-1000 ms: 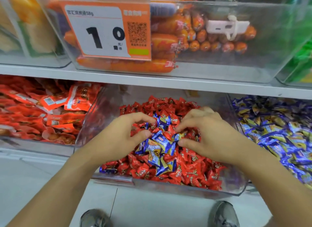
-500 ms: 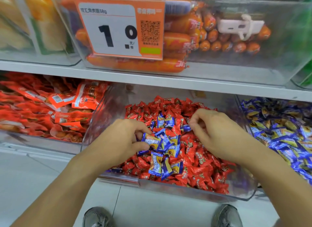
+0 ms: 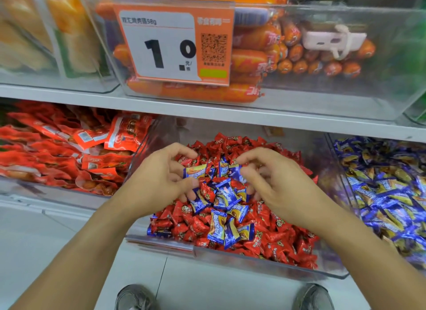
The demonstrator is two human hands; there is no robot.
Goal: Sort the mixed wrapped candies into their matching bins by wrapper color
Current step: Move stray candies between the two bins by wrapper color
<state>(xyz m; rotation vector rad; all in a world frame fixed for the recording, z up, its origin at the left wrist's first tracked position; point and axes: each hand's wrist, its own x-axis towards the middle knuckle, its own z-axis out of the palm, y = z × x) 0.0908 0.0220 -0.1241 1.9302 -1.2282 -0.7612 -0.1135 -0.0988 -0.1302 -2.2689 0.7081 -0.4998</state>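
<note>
Two hands (image 3: 159, 178); two shoes (image 3: 136, 297); one price tag (image 3: 175, 46).

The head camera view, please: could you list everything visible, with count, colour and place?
Red candies: many, red, filling the middle clear bin.
Blue candies: a cluster, blue and gold, on top of the red ones in that bin.
Middle bin: one, clear, lower shelf centre.
Blue candy bin: one, full of blue and gold candies, lower right.
Red packets: many, red, bin at lower left.
Sausages: many, orange, clear bin on upper shelf.
Price tag: one, orange and white, front of the sausage bin.
Yellow packs: several, upper left.
Shoes: two, grey, bottom edge.
Left hand: pinching a blue candy.
Right hand: fingers curled round a blue candy.
</note>
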